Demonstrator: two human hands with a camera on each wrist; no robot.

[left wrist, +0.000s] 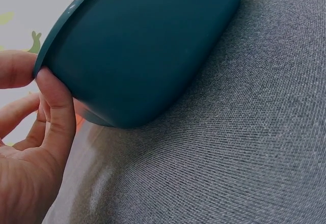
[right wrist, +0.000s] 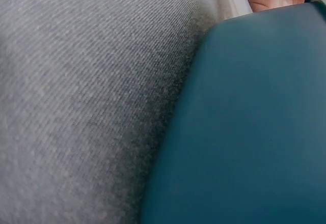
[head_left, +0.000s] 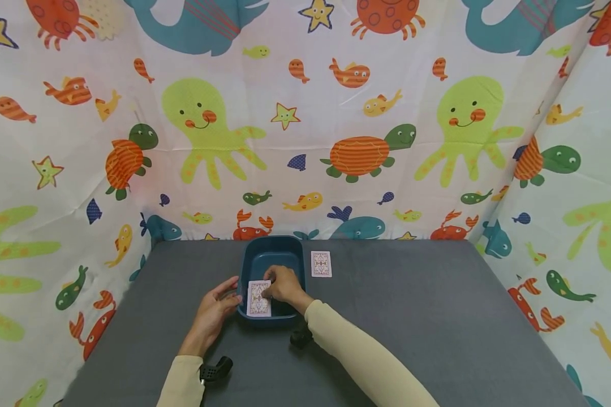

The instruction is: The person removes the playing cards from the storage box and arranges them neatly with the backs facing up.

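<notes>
A dark teal plastic tub [head_left: 275, 319] stands on the grey table. My left hand [head_left: 211, 314] pinches its left rim between thumb and fingers; in the left wrist view, the thumb [left wrist: 56, 94] presses on the outer wall just under the lip. Reaching in over the right side, my right hand [head_left: 284, 284] holds a patterned-back playing card [head_left: 258, 305] by its right edge, inside the tub near the front left. Another playing card [head_left: 321, 264] lies back-up on the table, right of the tub's far end. The right wrist view shows mostly the tub's outer wall [right wrist: 244, 117].
Grey cloth [head_left: 412, 316] covers the table. A white curtain [head_left: 305, 215] printed with sea animals hangs behind the table and along both sides. Dark wrist devices [head_left: 216, 370] show at both wrists.
</notes>
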